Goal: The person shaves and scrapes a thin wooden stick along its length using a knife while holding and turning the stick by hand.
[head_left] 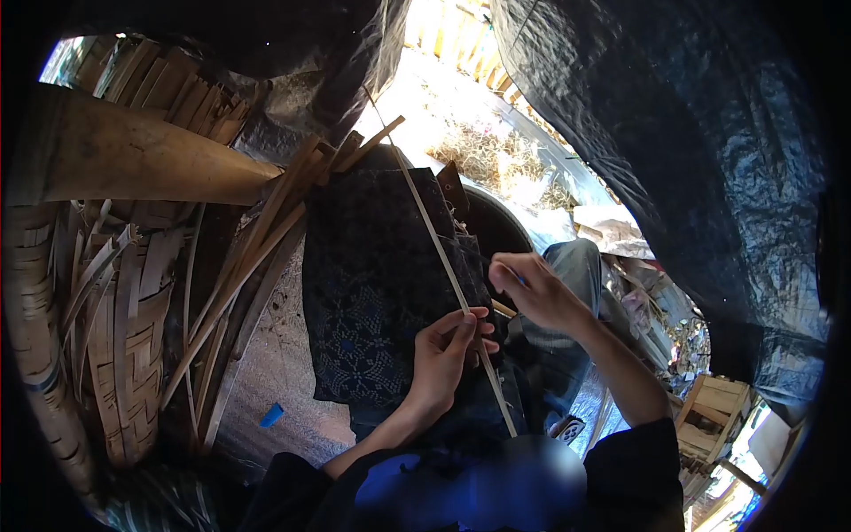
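Note:
A long, thin bamboo strip runs slantwise from the bright gap at the top down to my lap. My left hand pinches it near its lower part, thumb on top and fingers curled beneath. To the right, apart from the strip, my right hand is raised with its fingers curled in. A small blue bit shows at those fingers, but what they hold is hidden. Under the strip, a dark cloth with a dotted flower pattern covers my leg.
At left, a thick bamboo pole juts in above woven bamboo pieces and loose slats. Black plastic sheeting hangs at right. A small wooden frame stands lower right. A blue scrap lies on the ground.

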A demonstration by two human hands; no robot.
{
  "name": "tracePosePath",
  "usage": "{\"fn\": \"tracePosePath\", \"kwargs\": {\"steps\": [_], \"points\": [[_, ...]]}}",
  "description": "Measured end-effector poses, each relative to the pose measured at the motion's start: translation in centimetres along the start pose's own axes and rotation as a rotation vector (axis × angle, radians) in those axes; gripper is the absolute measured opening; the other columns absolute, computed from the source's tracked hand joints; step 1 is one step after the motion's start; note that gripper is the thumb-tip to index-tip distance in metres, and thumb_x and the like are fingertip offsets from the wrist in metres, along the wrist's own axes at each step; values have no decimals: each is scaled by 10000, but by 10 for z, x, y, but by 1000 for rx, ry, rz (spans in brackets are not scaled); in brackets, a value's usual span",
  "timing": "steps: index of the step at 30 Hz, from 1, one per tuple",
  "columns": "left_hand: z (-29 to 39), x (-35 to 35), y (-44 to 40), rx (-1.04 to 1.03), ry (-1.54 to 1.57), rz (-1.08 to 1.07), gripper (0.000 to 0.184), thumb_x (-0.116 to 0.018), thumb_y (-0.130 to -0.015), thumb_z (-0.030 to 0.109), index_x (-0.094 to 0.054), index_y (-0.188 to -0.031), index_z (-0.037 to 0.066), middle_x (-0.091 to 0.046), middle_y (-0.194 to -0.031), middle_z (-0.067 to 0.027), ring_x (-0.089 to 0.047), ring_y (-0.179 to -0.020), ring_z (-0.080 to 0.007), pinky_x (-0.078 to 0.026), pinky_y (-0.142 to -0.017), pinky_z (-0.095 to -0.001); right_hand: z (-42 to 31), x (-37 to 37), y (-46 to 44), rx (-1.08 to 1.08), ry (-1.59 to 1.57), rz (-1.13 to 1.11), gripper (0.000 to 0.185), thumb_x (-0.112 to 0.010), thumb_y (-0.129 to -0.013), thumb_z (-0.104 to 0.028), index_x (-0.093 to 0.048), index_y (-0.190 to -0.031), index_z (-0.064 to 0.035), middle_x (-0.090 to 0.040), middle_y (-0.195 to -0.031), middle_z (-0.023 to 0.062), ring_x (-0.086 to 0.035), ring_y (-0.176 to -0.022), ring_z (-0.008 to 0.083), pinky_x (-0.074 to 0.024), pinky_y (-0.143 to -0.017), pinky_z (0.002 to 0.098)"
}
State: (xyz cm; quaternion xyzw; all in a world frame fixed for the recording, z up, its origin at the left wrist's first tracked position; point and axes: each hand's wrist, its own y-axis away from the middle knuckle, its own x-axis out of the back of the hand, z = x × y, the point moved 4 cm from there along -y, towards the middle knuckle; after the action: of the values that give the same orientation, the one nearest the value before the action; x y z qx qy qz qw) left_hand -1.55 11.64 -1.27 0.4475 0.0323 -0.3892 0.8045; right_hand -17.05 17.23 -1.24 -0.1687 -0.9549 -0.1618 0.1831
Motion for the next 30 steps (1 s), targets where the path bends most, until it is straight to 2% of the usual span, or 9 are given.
{"fn": "tracePosePath", "kwargs": {"steps": [6,11,15,18,20,22,25,27,30], "points": [[-3,-21,-16,-82,-86,-2,305,-546,-926,260,-617,-1103,21,-651,-910,-38,-591,-807,-90,-421,-676,-204,-4,-25,113,-256,-440,-91,380,-527,-926,-359,-626,-812,-11,-590,-678,13,-534,-654,74,-410,-592,250],[-2,-49,-11,-154,-410,-186,249,-600,-897,237,-671,-975,12,-640,-772,-18,-499,-592,-43,-375,-522,-226,16,7,181,-453,-415,-69,321,-593,-894,-318,-625,-871,0,-620,-721,17,-563,-722,82,-449,-666,268],[76,-92,22,-1379,-1315,50,179,-617,-802,48,-669,-969,87,-594,-880,-57,-555,-840,-166,-401,-605,-273,39,48,228,-449,-55,-158,286,-543,-918,-293,-632,-923,-21,-658,-760,77,-634,-688,158,-486,-659,320],[92,-145,20,-1637,-1736,-190,189,-624,-812,106,-659,-998,102,-579,-975,-38,-533,-963,-179,-408,-661,-255,42,74,225,-400,-9,-205,282,-542,-913,-301,-643,-913,-38,-665,-758,69,-645,-679,187,-486,-669,353],[93,-136,2,-1534,-1790,-372,186,-614,-833,156,-648,-1002,87,-613,-923,-61,-592,-912,-200,-444,-651,-272,36,89,213,-292,44,-208,270,-556,-902,-292,-646,-901,-38,-668,-761,77,-648,-673,199,-486,-668,362],[89,-116,-17,-816,-1774,-737,178,-605,-844,157,-637,-996,70,-638,-845,-101,-638,-786,-234,-474,-623,-313,42,104,199,-202,75,-168,173,-575,-884,-185,-646,-897,-28,-672,-749,77,-657,-680,170,-498,-650,322],[93,-95,-13,-739,-1633,-649,129,-585,-854,119,-651,-927,36,-639,-721,-138,-649,-629,-236,-487,-569,-328,49,112,169,-233,324,-142,157,-605,-858,-175,-644,-909,-31,-673,-788,89,-653,-692,160,-496,-640,324],[94,-80,-7,-599,-1586,-539,122,-577,-857,102,-660,-903,25,-640,-701,-144,-650,-609,-208,-485,-555,-316,39,126,152,-72,587,527,197,-613,-862,-228,-628,-898,-34,-644,-732,106,-623,-599,245,-471,-594,355],[101,-58,9,-486,-1598,-349,133,-562,-867,88,-666,-870,5,-626,-655,-162,-640,-580,-152,-475,-523,-298,27,116,141,-119,233,868,167,-624,-856,-188,-611,-888,-24,-625,-698,99,-609,-585,208,-455,-571,332]]}}
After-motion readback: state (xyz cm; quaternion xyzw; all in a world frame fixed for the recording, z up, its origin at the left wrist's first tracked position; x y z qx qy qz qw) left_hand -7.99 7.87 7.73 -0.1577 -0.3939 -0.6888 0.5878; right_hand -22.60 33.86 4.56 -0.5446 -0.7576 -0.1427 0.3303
